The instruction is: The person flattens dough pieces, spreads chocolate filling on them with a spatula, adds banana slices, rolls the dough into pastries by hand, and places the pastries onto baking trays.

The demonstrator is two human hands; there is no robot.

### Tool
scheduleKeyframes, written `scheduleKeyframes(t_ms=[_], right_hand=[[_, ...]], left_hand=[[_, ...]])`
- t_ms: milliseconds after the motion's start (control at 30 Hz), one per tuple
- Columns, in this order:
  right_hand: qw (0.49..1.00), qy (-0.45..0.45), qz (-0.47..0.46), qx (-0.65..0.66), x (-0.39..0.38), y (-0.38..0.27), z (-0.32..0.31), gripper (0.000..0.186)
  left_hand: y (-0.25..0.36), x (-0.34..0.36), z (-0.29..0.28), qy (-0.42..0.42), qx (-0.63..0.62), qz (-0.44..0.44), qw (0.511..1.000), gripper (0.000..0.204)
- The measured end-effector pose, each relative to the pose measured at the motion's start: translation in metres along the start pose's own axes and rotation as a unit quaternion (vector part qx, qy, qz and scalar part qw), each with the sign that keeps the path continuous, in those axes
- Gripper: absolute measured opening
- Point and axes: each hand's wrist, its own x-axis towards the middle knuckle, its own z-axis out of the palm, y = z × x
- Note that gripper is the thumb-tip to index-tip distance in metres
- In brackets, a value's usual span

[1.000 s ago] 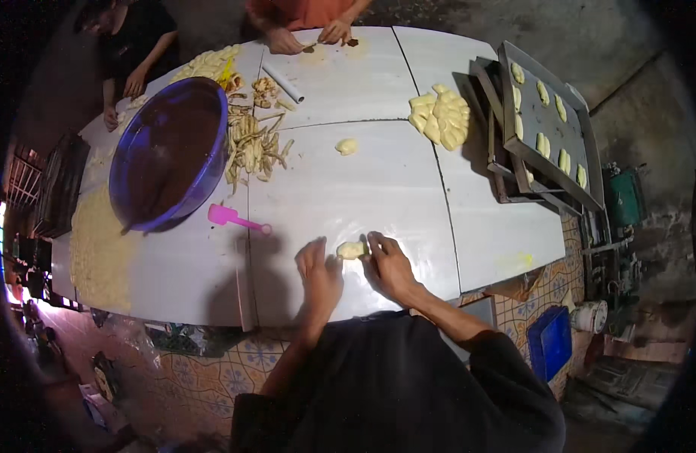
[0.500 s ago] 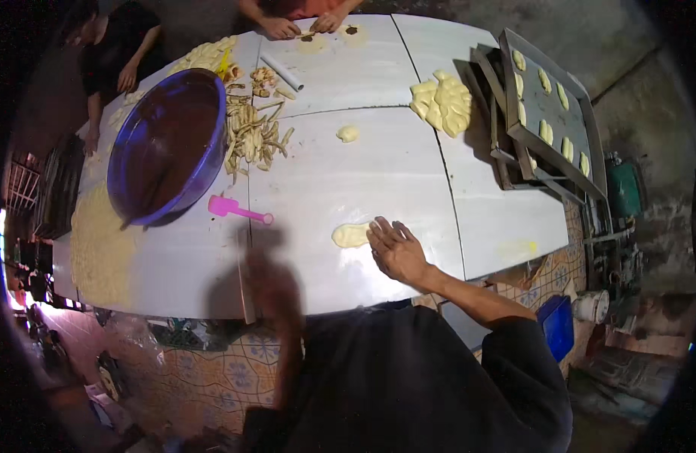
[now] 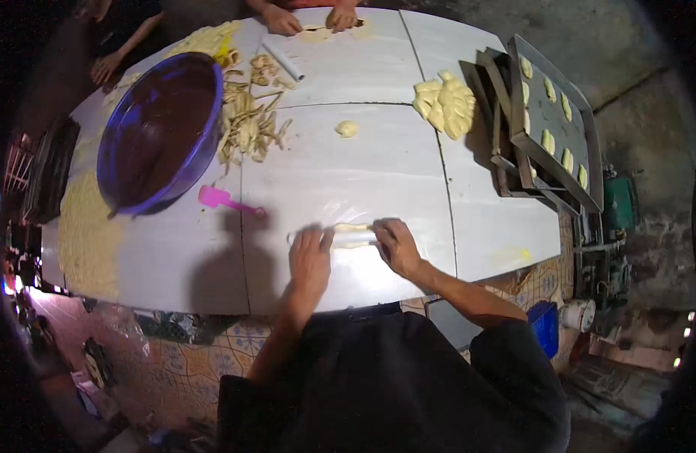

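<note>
A smooth pale rolling pin (image 3: 354, 238) lies crosswise over a small flattened piece of dough (image 3: 351, 227), which shows above and below it. My left hand (image 3: 311, 260) has its fingers over the left end of the pin. At the other end, my right hand (image 3: 397, 248) grips with its fingers curled, hiding the pin's tip. Farther up the table sits a single dough ball (image 3: 347, 129). A pink scoop (image 3: 229, 201) rests left of my hands.
Left stands a big blue basin (image 3: 209, 155) of dark brown filling, beside peeled bananas (image 3: 250, 128). Dough pieces (image 3: 445, 104) lie far right, near stacked metal trays (image 3: 518, 140) of shaped dough. A second pale pin (image 3: 283, 60) lies near co-workers' hands (image 3: 343, 16) opposite; another co-worker is far left.
My left hand has come in from the left, and a rolling pin now lies across the dough. My right hand has moved from the dough to the pin's right end.
</note>
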Motion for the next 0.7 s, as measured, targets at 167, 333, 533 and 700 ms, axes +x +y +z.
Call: scheduleKeyframes(t_ms=[167,333,533,700], right_hand=[[0.995,-0.075,0.023,0.059,-0.036,-0.015,-0.019,0.041],[0.989,-0.027,0.081,-0.118,0.015,0.004,0.003,0.037],[0.963,-0.006,0.167,-0.213,0.097,0.023,0.006,0.031],[0.964,0.05,0.196,-0.174,0.104,0.055,0.005,0.028]], left_hand=[[0.005,-0.05,-0.011,-0.125,-0.101,-0.059,0.985,0.031],[0.005,0.02,0.019,-0.136,0.047,-0.071,0.987,0.067],[-0.043,0.142,0.074,-0.03,0.13,-0.139,0.981,0.069],[-0.027,0.15,0.042,0.005,-0.107,-0.099,0.989,0.068]])
